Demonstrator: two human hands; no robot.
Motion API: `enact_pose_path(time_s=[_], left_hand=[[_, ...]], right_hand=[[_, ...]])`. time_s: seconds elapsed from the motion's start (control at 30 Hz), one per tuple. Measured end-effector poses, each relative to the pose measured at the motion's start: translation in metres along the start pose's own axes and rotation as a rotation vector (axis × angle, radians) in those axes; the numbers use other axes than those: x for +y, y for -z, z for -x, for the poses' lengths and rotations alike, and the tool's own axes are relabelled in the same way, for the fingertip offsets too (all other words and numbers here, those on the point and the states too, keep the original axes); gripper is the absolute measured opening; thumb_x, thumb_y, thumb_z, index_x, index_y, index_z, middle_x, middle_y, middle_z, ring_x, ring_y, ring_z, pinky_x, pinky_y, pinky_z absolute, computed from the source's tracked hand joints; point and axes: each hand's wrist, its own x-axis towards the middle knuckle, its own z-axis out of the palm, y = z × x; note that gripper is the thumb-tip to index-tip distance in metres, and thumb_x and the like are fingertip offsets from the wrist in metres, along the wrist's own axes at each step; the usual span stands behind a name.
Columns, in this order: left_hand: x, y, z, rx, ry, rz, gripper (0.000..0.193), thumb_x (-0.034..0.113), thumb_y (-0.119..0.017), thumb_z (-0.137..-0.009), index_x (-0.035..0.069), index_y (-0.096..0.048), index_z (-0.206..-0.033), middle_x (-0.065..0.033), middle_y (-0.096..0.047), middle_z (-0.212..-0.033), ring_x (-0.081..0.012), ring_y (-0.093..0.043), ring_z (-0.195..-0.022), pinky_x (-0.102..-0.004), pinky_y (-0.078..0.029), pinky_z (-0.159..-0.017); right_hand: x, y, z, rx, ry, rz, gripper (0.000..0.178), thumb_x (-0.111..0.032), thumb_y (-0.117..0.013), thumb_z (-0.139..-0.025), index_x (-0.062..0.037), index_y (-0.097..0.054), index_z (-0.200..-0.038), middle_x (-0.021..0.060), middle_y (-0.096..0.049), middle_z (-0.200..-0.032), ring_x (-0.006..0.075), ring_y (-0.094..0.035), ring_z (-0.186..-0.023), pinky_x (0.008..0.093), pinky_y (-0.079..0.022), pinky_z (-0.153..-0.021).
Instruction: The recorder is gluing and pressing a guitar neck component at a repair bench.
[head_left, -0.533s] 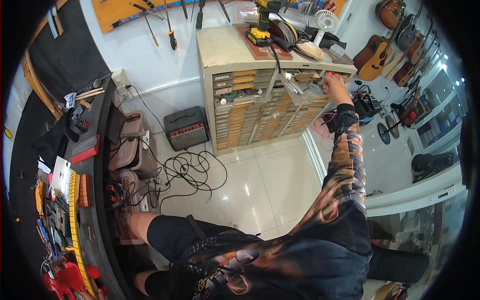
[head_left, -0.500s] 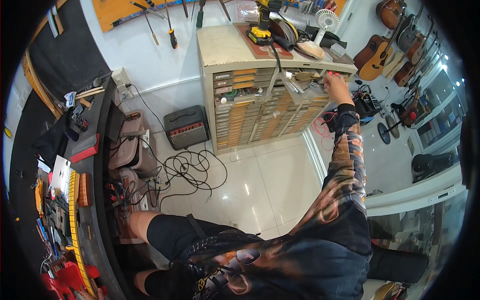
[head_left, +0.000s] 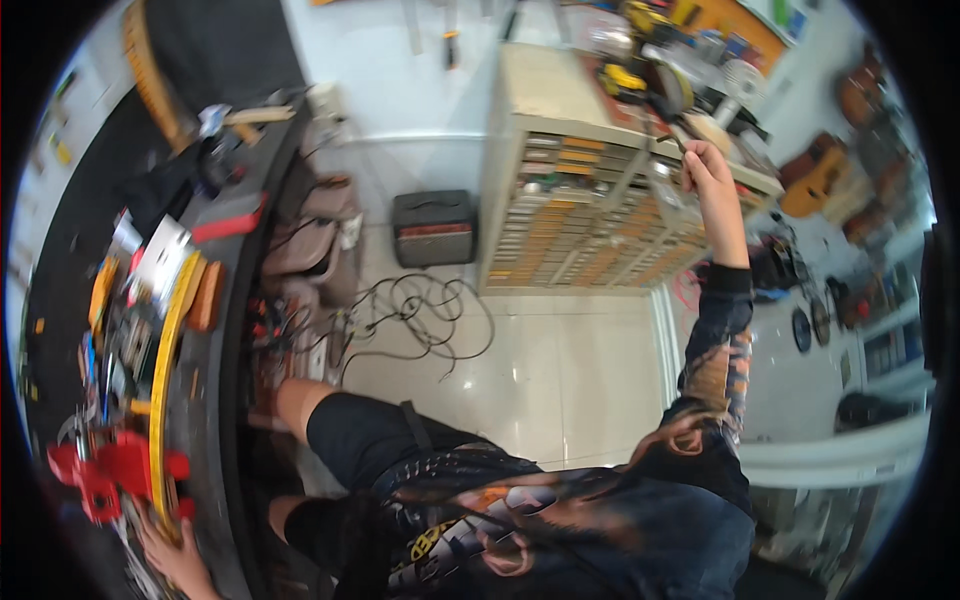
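Observation:
My right hand (head_left: pixel 708 172) is raised at the end of an outstretched arm, in front of the cream drawer cabinet (head_left: pixel 520 90). Its fingers are pinched, and a thin dark piece (head_left: pixel 670 142) appears to stick out from the fingertips; blur hides its kind. At the lower left, my left hand (head_left: pixel 178 555) rests on the dark workbench (head_left: pixel 205 420) with fingers stretched out. It lies beside a red tool (head_left: pixel 118 475) and the lower end of a long yellow strip with dark marks (head_left: pixel 168 370); whether it touches them I cannot tell.
A yellow-black cordless drill (head_left: pixel 622 82) and a small white fan (head_left: pixel 740 82) stand on the cabinet. On the floor are a black amplifier (head_left: pixel 433 228) and a loose black cable (head_left: pixel 425 315). Guitars (head_left: pixel 815 180) hang at the right. Tools and a red box (head_left: pixel 228 218) crowd the bench.
My right hand has come up out of the open top drawer, fingers pinched. My left hand has moved further into sight on the bench. The whole view has swung left and is blurred.

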Motion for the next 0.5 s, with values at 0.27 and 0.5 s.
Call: enact_pose_path(time_s=[0.27,0.5], left_hand=[[0.177,0.144,0.0,0.138,0.091,0.963,0.028,0.003,-0.082,-0.096,0.0,-0.078,-0.123,-0.0173,-0.078,-0.114,-0.0336,-0.077,-0.108,-0.0433,-0.059,-0.098],[0.198,0.163,0.007,-0.136,-0.041,1.417,0.027,0.012,-0.083,-0.1,0.003,-0.075,-0.125,-0.0135,-0.074,-0.101,-0.0331,-0.074,-0.093,-0.0423,-0.059,-0.085]], right_hand=[[-0.174,-0.311,0.117,-0.839,0.341,-0.008,0.014,-0.004,-0.071,-0.109,-0.001,-0.074,-0.122,0.0053,-0.073,-0.1,0.0144,-0.066,-0.083,0.0298,-0.053,-0.078],[-0.323,-0.476,0.238,-1.374,0.937,-0.355,0.036,-0.003,-0.07,-0.108,-0.0047,-0.056,-0.141,0.0183,-0.075,-0.109,0.041,-0.076,-0.099,0.0463,-0.059,-0.088]])
